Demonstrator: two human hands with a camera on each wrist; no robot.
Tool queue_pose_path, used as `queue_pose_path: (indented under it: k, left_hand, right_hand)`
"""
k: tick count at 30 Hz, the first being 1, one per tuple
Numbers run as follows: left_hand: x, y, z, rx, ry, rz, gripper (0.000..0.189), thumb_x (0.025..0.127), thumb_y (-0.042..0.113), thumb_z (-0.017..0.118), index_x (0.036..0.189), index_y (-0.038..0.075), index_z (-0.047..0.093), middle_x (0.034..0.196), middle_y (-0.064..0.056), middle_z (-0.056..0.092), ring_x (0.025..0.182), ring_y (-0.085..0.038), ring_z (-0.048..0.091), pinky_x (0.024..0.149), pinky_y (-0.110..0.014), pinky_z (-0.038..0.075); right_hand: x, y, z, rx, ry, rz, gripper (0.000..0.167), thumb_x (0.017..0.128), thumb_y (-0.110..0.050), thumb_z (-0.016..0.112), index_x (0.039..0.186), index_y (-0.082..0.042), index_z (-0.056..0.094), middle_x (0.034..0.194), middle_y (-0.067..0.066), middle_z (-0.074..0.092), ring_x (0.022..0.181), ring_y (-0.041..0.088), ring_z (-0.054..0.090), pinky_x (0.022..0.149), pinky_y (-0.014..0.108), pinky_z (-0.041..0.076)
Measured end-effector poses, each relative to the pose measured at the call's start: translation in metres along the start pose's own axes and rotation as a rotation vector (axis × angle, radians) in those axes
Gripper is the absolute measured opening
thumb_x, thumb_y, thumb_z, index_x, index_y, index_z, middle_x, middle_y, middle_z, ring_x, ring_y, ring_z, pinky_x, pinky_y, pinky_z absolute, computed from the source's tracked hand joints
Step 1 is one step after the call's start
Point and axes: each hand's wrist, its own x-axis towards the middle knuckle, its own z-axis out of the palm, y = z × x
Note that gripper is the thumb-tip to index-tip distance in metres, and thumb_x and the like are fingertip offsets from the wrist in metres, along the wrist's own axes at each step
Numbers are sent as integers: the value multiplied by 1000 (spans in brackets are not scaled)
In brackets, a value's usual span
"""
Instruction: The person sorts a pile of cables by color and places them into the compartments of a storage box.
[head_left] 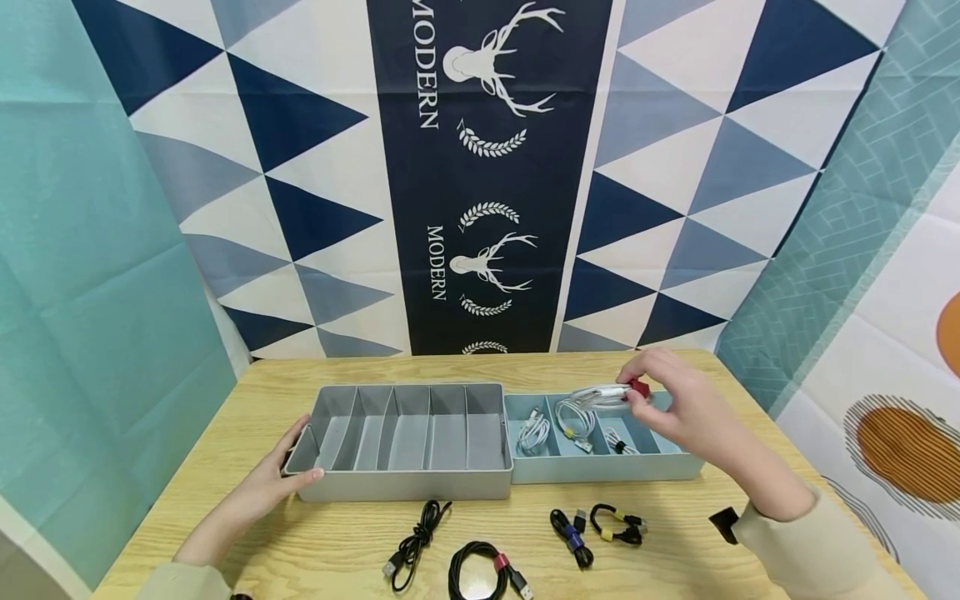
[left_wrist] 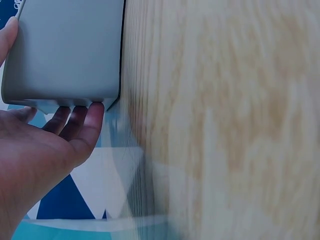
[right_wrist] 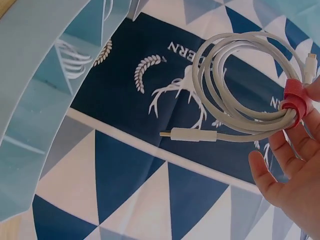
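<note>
My right hand point(head_left: 678, 400) pinches a coiled white USB cable point(right_wrist: 240, 122) by its red strap point(right_wrist: 296, 97), above the light blue divided box point(head_left: 600, 472). One plug of that cable sticks out to the side in the right wrist view. My left hand point(head_left: 262, 487) holds the left end of the grey divided box point(head_left: 405, 486), thumb at the front and fingers against the end wall. In the left wrist view several fingertips point(left_wrist: 95, 107) touch that wall. White cables point(head_left: 534, 433) lie in compartments of the blue box; the grey box's compartments hold nothing visible.
Several black cables lie on the wooden table in front of the boxes: one long bundle point(head_left: 417, 542), a coil with a red strap point(head_left: 455, 575), a blue-strapped one point(head_left: 572, 538) and a yellow-strapped one point(head_left: 617, 528). Behind the table hangs a patterned cloth point(head_left: 480, 179).
</note>
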Motion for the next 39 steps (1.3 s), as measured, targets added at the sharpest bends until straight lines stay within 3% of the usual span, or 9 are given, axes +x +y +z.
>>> queue_pose_path:
  k: [8,13,20,39]
  left_hand:
    - [-1,-2,0,-9,6,13,89,91,22,63,153,18,0,155,-26,1,137,-51,11,100,-67,26]
    - [-1,-3,0,-10,5,13,88,91,21,63,153,18,-1,155,-26,0,137,-51,11,100,-67,27]
    - [0,-1,0,-2,-3,5,88,91,22,62,153,19,-1,156,-24,-3,138,-52,1,100,-71,18]
    - [1,-3,1,2,4,12,88,91,21,62,153,19,-1,156,-25,-2,138,-51,3,101,-71,19]
  right_hand:
    - [-7,13,-7,-65,43,10,26,69,3,68,88,-13,61,83,-9,53,76,1,42,67,16,36]
    - [-14,19,-8,-93,44,77,26,70,4,70,88,-14,62,80,-10,50,78,2,40,69,17,33]
    - [-26,29,-8,-138,39,197,26,72,3,72,90,-13,60,81,-9,48,76,2,39,63,14,33]
    - [-50,50,1,-174,46,397,15,79,-3,67,90,-13,62,82,-4,54,76,1,38,64,17,36]
